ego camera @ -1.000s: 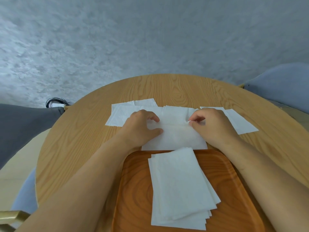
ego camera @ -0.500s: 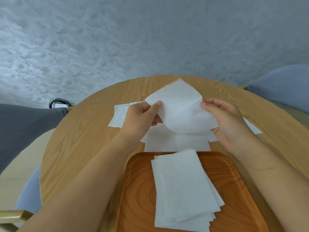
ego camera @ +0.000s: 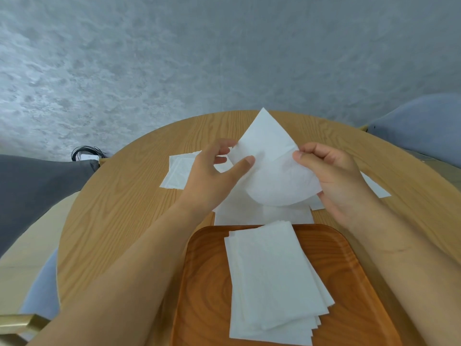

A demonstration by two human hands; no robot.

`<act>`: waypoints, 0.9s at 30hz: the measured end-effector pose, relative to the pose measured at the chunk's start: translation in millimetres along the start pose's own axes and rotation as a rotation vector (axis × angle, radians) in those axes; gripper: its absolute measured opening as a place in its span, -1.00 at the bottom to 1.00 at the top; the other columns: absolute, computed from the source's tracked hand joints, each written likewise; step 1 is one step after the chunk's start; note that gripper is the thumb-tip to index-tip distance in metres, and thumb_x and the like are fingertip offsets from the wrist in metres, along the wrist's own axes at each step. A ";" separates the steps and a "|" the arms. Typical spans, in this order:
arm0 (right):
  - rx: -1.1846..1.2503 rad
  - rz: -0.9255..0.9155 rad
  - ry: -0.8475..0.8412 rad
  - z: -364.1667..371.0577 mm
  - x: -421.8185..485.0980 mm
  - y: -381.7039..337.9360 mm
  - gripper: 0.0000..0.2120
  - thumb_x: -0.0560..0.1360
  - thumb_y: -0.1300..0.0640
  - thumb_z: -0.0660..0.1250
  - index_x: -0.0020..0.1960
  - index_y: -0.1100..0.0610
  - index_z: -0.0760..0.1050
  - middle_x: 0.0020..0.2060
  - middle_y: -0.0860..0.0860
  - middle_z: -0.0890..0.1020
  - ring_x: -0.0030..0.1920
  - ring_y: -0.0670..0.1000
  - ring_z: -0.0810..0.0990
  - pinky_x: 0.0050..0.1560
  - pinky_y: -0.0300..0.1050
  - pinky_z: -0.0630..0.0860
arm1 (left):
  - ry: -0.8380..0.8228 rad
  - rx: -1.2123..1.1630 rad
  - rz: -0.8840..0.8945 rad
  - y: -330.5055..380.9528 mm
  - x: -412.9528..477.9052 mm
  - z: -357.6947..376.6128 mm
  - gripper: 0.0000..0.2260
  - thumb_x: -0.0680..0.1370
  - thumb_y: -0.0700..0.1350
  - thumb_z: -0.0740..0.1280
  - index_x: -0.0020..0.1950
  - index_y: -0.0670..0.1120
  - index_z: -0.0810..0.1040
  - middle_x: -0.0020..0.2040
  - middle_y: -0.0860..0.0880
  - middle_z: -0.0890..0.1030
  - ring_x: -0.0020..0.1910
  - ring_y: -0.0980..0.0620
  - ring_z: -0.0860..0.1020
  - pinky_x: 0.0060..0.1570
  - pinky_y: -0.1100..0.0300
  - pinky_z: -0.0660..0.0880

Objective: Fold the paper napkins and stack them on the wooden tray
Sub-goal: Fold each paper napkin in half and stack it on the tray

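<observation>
The napkin in hand (ego camera: 274, 171) is a white sheet held in the air beyond the far edge of the wooden tray (ego camera: 207, 283), bowed so its lower edge curves down and one corner points up and away. The left hand (ego camera: 212, 178) pinches its left edge between thumb and curled fingers. The right hand (ego camera: 336, 176) grips its right edge the same way, thumb on the near face, fingers curled behind the sheet.

Directly under the held sheet, touching the tray's far rim, an unfolded napkin (ego camera: 264, 216) lies flat on the round wooden table (ego camera: 124, 208). On the tray sits a stack of folded napkins (ego camera: 269, 275), slightly fanned, its corners stepped toward the tray's near right.

Beyond the tray to the left, more flat napkins (ego camera: 178, 171) lie partly behind the left hand. Beyond it to the right, another napkin (ego camera: 374, 188) shows past the right wrist.

Far left of the tray are a dark grey cushion (ego camera: 32, 191) and a coil of black cable (ego camera: 86, 153). Far right is a pale blue chair (ego camera: 419, 126). A mottled grey wall (ego camera: 174, 58) rises behind the table.
</observation>
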State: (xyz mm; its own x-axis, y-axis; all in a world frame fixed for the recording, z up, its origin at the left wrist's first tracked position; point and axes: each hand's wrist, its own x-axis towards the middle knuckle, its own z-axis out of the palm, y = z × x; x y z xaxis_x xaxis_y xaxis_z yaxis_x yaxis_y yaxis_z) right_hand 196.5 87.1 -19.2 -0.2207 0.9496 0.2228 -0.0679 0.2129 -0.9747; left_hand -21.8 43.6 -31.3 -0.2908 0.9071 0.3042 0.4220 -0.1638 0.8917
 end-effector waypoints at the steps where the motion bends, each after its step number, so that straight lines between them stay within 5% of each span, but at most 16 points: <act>1: 0.009 0.000 -0.002 0.0 0.0 -0.3 -0.93 0.43 0.01 0.45 -0.18 -0.07 0.72 -0.15 -0.09 0.73 -0.04 -0.07 0.67 0.08 -0.03 0.52 | -0.025 0.008 0.016 -0.8 -0.8 1.5 -0.54 0.51 0.22 0.49 0.37 0.15 0.54 0.27 0.16 0.57 0.23 0.19 0.55 0.05 0.35 0.46; 5: 0.053 0.044 0.004 -1.4 -0.3 -1.1 -0.90 0.43 0.02 0.44 -0.19 -0.12 0.73 -0.20 -0.13 0.75 -0.16 -0.16 0.70 0.04 0.00 0.53 | -0.171 0.051 0.080 -2.7 -3.4 7.8 -0.52 0.47 0.24 0.52 0.35 0.19 0.56 0.26 0.27 0.56 0.26 0.24 0.54 0.01 0.33 0.56; 9: 0.030 0.046 -0.024 -1.8 -0.6 -1.8 -0.84 0.50 0.10 0.41 -0.18 -0.09 0.72 -0.20 -0.12 0.74 -0.19 -0.15 0.70 -0.01 0.02 0.53 | -0.216 0.118 0.185 -5.4 -5.5 11.1 -0.78 0.48 0.16 0.53 0.08 0.14 0.70 0.21 0.25 0.63 0.24 0.28 0.55 -0.02 0.40 0.57; 12: 0.037 0.022 -0.045 -2.3 -0.5 -3.0 -0.84 0.49 0.12 0.41 -0.20 -0.09 0.71 -0.22 -0.13 0.73 -0.18 -0.15 0.68 -0.06 -0.07 0.54 | -0.219 0.067 0.178 -5.7 -3.2 10.3 -0.93 0.56 -0.02 0.50 -0.03 0.03 0.76 0.07 0.16 0.73 0.12 0.15 0.66 0.00 0.17 0.66; 14: 0.010 -0.015 -0.037 -3.0 0.4 -2.4 -0.82 0.51 0.14 0.42 -0.20 -0.08 0.71 -0.23 -0.14 0.71 -0.17 -0.14 0.66 -0.08 -0.13 0.54 | -0.179 0.076 0.172 -5.8 -1.8 8.4 -0.92 0.58 -0.05 0.48 -0.04 0.00 0.77 -0.01 0.13 0.75 0.05 0.10 0.68 -0.02 0.06 0.68; 18: -0.162 -0.180 0.049 -2.0 0.3 1.7 -0.89 0.54 0.17 0.48 -0.15 0.00 0.68 -0.35 -0.20 0.66 -0.27 -0.24 0.58 -0.21 -0.38 0.49 | -0.128 0.087 0.179 -5.2 -0.1 2.2 -0.90 0.60 -0.07 0.46 -0.06 -0.01 0.76 -0.09 0.16 0.73 -0.03 0.15 0.67 -0.11 0.20 0.66; 21: -0.252 -0.257 0.055 0.3 -1.3 3.6 -0.89 0.57 0.17 0.45 -0.13 0.14 0.65 -0.40 -0.11 0.62 -0.31 -0.18 0.53 -0.23 -0.30 0.47 | -0.118 0.076 0.195 -3.9 -0.4 0.3 -0.90 0.60 -0.11 0.45 -0.07 -0.04 0.76 -0.10 0.12 0.73 -0.06 0.12 0.67 -0.15 0.24 0.64; 24: -0.273 -0.213 0.085 0.3 -1.1 3.9 -0.82 0.61 0.12 0.38 -0.10 0.19 0.66 -0.21 0.27 0.66 -0.23 0.02 0.57 -0.14 -0.03 0.55 | -0.110 0.070 0.204 -2.6 -0.5 -0.8 -0.89 0.61 -0.14 0.44 -0.08 -0.03 0.75 -0.09 0.11 0.74 -0.04 0.11 0.67 -0.11 0.16 0.66; 27: -0.253 -0.182 0.147 -1.4 0.1 1.7 -0.76 0.65 0.13 0.33 -0.13 0.11 0.69 -0.21 0.07 0.74 -0.23 -0.12 0.68 -0.20 -0.22 0.65 | -0.099 0.058 0.199 -1.6 -0.6 -2.3 -0.88 0.61 -0.15 0.44 -0.08 -0.04 0.75 -0.10 0.11 0.74 -0.04 0.11 0.68 -0.08 0.08 0.68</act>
State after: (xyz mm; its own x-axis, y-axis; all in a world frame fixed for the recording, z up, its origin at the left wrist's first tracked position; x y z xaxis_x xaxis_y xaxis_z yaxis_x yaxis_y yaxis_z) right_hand 197.7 87.9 -20.9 -0.0830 0.9099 0.4064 0.1545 0.4146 -0.8968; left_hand -24.3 42.4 -32.1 -0.1119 0.8932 0.4355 0.5122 -0.3237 0.7955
